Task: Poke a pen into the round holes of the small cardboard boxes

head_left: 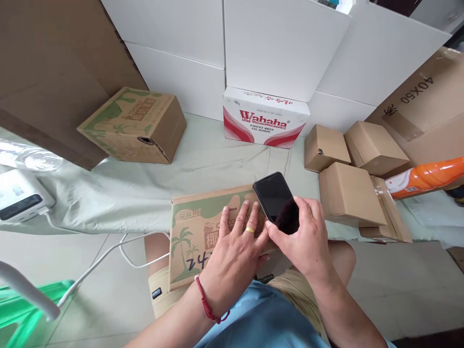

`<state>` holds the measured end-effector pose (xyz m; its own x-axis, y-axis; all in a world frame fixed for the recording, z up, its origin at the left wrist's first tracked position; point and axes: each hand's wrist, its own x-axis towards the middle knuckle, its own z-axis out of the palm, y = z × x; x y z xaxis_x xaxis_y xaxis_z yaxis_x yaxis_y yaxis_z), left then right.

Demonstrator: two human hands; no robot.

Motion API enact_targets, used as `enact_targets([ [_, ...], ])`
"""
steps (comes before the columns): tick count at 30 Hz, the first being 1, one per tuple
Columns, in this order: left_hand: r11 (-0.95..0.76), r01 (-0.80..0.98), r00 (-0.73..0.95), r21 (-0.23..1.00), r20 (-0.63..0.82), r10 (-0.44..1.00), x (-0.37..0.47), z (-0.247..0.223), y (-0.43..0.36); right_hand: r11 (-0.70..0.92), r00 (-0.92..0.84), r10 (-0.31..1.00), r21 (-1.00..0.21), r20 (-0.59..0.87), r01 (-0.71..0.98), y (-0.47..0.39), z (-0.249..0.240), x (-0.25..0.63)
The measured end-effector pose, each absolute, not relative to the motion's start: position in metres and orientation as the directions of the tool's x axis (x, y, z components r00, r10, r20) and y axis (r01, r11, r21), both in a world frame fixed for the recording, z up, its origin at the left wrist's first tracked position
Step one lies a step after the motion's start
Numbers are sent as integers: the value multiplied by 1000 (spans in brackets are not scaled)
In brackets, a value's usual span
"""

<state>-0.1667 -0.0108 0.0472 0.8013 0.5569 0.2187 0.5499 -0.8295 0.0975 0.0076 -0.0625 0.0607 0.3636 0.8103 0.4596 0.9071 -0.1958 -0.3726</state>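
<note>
White panels point(268, 48) stand behind a cloth-covered desk point(203, 159), with a red-and-white Wahaha box point(266, 126) set before them. Across the desk's near edge lies a printed carton point(188, 232), and the left hand point(234, 253) rests on it, palm down, fingers slightly apart. Beside it, the right hand point(306, 237) grips a black phone point(276, 197), screen up, near the carton's far right corner.

The white box point(266, 120) reads "Wahaha", the flat carton point(203, 229) "椰", the rightmost carton point(431, 104) "40X50".
</note>
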Motion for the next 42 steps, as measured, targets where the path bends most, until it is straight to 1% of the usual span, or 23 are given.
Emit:
enact_targets([
  [6,-832,545,797,99,246,551,-166,46,-9,-205,362,814,-357,455,911,-60,61,7],
  [12,-827,553,803,99,203,561,-167,48,-10,-217,376,813,-367,444,904,-60,61,8],
  [18,-827,555,802,96,203,562,-167,46,-10,-222,377,810,-360,449,906,-61,61,11],
  [22,-822,563,802,82,183,568,-167,45,-12,-286,432,786,-360,443,888,-63,55,31],
  [24,-821,565,803,78,176,569,-168,46,-13,-376,503,762,-353,408,857,-65,46,48],
  [26,-823,563,804,75,181,566,-168,47,-14,-492,582,739,-318,339,810,-68,34,67],
  [28,-825,561,804,74,188,564,-168,47,-14,-594,645,721,-252,254,764,-71,20,84],
  [30,-824,562,804,74,185,565,-167,48,-13,-656,680,710,-179,182,733,-73,7,97],
  [33,-822,564,807,78,158,569,-166,50,-11,-699,707,698,-105,112,707,-75,-7,108],
  [36,-823,561,811,86,140,568,-166,51,-9,-719,723,689,-69,57,691,-76,-18,111],
  [39,-824,558,814,95,133,566,-166,50,-8,-721,723,691,-60,16,691,-75,-29,112],
  [42,-826,556,817,95,122,564,-166,49,-8,-718,720,694,-82,-7,692,-77,-41,112],
])
